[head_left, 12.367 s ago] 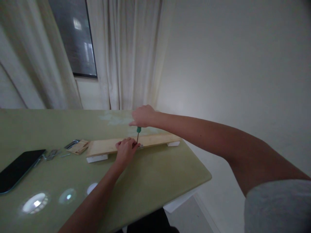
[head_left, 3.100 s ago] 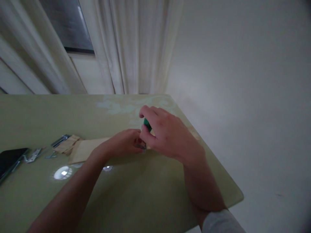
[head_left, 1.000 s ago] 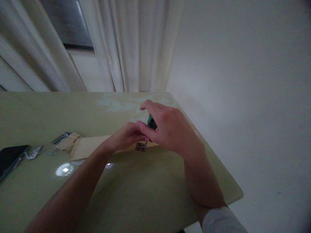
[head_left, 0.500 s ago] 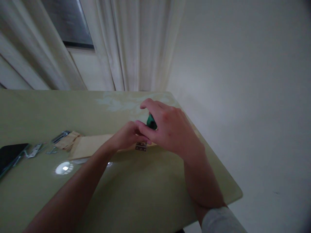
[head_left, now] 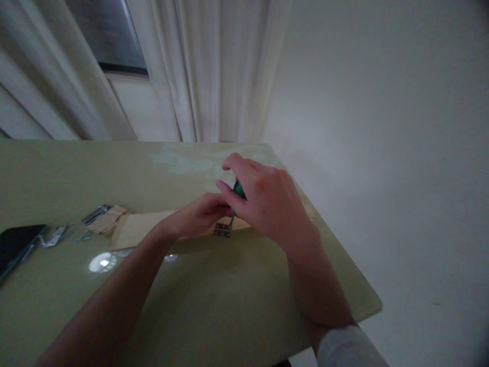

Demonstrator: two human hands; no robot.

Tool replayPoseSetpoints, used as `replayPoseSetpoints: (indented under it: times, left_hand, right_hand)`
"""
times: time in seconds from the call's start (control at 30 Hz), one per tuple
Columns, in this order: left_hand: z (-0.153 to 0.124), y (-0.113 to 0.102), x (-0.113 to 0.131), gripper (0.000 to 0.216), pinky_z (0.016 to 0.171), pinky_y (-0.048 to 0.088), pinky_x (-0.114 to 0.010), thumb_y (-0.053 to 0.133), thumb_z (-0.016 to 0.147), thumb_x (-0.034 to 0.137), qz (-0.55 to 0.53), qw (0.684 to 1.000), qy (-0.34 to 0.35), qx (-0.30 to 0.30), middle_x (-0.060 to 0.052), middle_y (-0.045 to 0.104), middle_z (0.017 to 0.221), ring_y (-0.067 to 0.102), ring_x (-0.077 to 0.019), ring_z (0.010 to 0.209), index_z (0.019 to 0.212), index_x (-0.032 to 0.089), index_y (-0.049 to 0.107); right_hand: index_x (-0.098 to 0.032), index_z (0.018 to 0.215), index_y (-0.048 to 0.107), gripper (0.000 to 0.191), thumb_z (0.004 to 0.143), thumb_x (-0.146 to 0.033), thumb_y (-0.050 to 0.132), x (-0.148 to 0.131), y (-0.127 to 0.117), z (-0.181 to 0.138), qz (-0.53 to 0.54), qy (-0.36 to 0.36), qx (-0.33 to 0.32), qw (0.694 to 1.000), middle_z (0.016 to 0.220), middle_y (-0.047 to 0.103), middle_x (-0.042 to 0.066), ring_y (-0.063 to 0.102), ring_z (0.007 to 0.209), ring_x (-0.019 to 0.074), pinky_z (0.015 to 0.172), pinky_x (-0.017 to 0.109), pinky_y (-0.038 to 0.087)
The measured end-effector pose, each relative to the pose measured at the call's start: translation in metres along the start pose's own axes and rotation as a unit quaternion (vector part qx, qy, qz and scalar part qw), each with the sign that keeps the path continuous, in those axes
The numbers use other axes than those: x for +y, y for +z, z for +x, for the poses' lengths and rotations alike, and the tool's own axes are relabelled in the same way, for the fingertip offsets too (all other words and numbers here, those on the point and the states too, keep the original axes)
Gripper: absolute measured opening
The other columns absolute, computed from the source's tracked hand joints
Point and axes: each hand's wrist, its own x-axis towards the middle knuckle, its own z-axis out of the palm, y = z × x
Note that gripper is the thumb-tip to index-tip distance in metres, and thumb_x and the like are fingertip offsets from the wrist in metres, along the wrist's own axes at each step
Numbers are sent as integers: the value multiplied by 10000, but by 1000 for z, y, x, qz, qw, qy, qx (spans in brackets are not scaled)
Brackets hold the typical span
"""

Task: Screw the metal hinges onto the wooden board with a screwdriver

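Observation:
A pale wooden board (head_left: 143, 228) lies flat on the green table (head_left: 214, 295). A small metal hinge (head_left: 222, 231) sits at the board's near edge. My right hand (head_left: 267, 201) is closed round a green-handled screwdriver (head_left: 239, 191), whose thin shaft points down at the hinge. My left hand (head_left: 198, 216) rests on the board just left of the hinge, fingers curled beside the screwdriver tip. What the left fingers pinch, if anything, is hidden.
A black phone (head_left: 15, 244) lies at the table's left edge. Loose metal brackets (head_left: 53, 237) and a small wood piece (head_left: 107, 221) lie left of the board. Curtains (head_left: 214, 71) and a window (head_left: 110, 35) stand behind; the table's corner (head_left: 372, 306) is at right.
My right hand lifted slightly, so the screwdriver shaft and the hinge now show more plainly. The left hand stays on the board.

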Motion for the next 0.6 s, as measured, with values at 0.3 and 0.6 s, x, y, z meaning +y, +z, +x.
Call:
replayPoseSetpoints:
  times: [0.3,0.6]
  left_hand:
    - [-3,-5,-7,231,921,622,-294,630,1051,301,-29,999,-3,-22,-71,841,1059,777,-192,989,1091,175,820]
    - [-1,2,-10,229,826,632,-285,732,988,367,-70,997,-36,2,-67,830,935,764,-188,883,959,158,819]
  right_hand:
    - [-212,1239,646,244,1101,-368,519,-2,1,1,-12,0,0,1000,1086,776,64,712,903,221,711,316,398]
    - [-204,1258,644,295,1077,-425,570,0,-1,1,-12,9,6,1000,1113,777,74,712,924,231,730,327,409]
